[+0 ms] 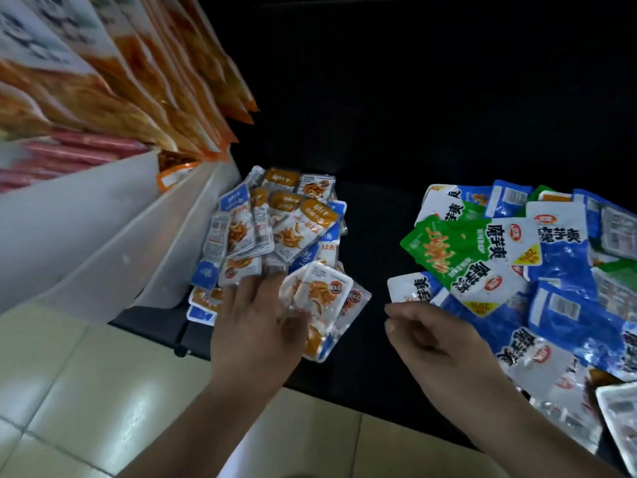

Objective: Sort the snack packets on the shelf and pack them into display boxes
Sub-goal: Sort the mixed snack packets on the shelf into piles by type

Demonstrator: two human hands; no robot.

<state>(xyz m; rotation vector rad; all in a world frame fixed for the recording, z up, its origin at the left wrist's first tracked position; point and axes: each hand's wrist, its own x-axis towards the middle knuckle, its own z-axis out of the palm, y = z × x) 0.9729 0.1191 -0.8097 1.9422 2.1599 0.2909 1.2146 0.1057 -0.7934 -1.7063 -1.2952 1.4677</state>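
Two heaps of snack packets lie on the dark shelf (372, 215). The left heap (275, 215) is small white packets with orange or blue tops. The right heap (537, 270) is larger blue, white and green packets. My left hand (255, 326) holds a small stack of the white-and-orange packets (320, 291) at the near edge of the left heap, thumb on the stack and fingertips reaching onto the heap. My right hand (434, 343) hovers beside the near left corner of the right heap with fingers loosely curled, holding nothing; its fingertips are just short of a white packet (410, 288).
White plastic dividers (113, 236) slant along the left of the shelf. Above them hang large orange snack bags (144, 81), with red packets (69, 153) further left. Pale floor tiles (103, 391) lie below the shelf's front edge. The back of the shelf is dark.
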